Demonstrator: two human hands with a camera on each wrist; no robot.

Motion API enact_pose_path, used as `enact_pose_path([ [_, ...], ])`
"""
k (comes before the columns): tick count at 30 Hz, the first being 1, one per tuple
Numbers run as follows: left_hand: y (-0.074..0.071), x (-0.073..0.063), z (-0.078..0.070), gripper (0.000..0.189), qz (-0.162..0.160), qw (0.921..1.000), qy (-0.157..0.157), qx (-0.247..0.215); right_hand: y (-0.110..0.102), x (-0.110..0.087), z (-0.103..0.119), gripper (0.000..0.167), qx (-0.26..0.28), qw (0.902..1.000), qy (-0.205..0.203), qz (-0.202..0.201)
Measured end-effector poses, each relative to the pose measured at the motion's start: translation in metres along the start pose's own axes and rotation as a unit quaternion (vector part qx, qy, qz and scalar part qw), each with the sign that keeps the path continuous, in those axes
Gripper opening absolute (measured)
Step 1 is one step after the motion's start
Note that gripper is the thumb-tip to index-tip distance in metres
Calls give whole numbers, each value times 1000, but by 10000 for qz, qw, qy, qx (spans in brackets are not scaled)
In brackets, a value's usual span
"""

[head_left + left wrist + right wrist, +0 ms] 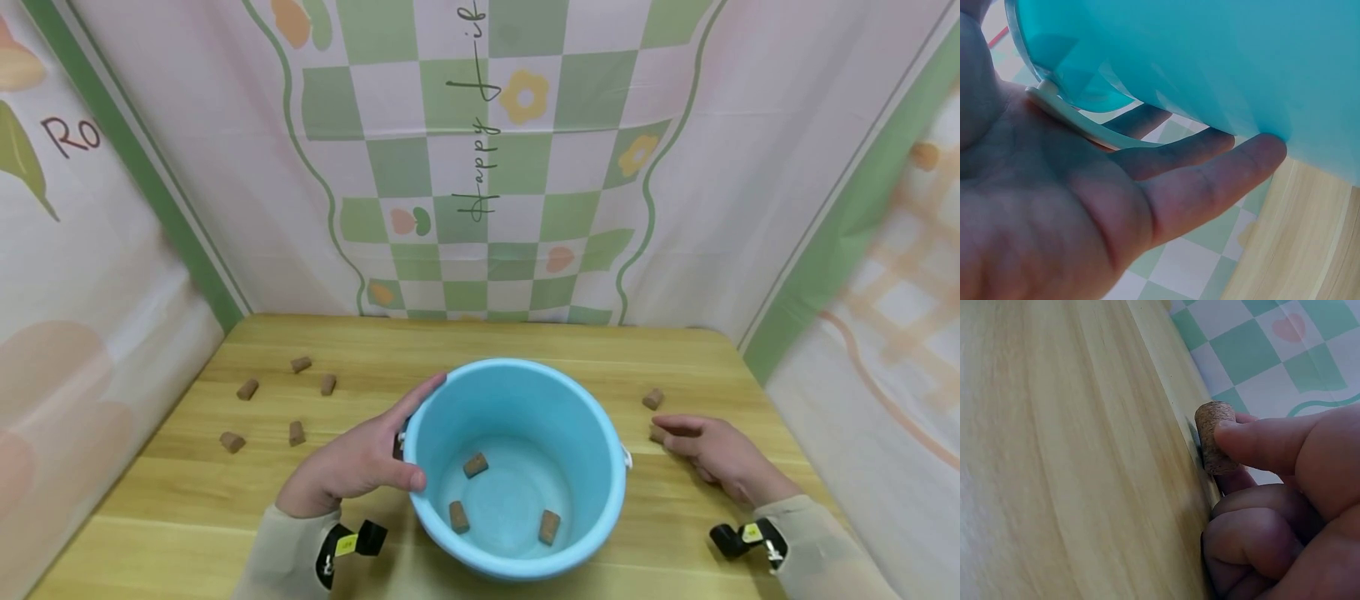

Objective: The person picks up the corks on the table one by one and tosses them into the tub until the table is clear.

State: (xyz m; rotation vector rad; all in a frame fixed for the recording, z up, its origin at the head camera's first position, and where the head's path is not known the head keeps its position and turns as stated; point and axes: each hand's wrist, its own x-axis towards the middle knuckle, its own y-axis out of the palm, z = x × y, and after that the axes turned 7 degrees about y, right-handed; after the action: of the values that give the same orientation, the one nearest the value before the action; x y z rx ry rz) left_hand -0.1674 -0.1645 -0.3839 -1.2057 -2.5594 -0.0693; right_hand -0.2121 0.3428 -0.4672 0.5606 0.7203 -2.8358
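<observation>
A light blue bucket [517, 375] stands on the table, with three corks inside, one of them a brown cork [476, 464]. My left hand [360, 458] holds the bucket's left side, thumb at the rim and fingers along the outer wall. In the left wrist view, the bucket's pale handle [1079, 122] passes between palm and wall. To the right of the bucket, my right hand [720, 454] pinches a cork [1213, 437] between thumb and finger, the other fingers curled. Just beyond it lies another cork [653, 398].
Several corks lie scattered on the left of the wooden table [187, 500], among them a cork [297, 433] nearest the left hand. A patterned curtain [495, 167] hangs behind the table's far edge, and similar cloth hangs at both sides.
</observation>
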Motion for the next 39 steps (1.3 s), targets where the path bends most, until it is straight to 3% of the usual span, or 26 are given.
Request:
enact_pose_path([
  [6, 0, 0, 0, 109, -5, 10000, 18, 81, -1, 2, -3, 56, 141, 9999, 8, 41],
  [15, 0, 0, 0, 110, -20, 10000, -4, 80, -4, 5, -9, 57, 762, 9967, -30, 277],
  [39, 0, 0, 0, 110, -2, 10000, 35, 74, -10, 3, -12, 58, 1369, 9885, -64, 646],
])
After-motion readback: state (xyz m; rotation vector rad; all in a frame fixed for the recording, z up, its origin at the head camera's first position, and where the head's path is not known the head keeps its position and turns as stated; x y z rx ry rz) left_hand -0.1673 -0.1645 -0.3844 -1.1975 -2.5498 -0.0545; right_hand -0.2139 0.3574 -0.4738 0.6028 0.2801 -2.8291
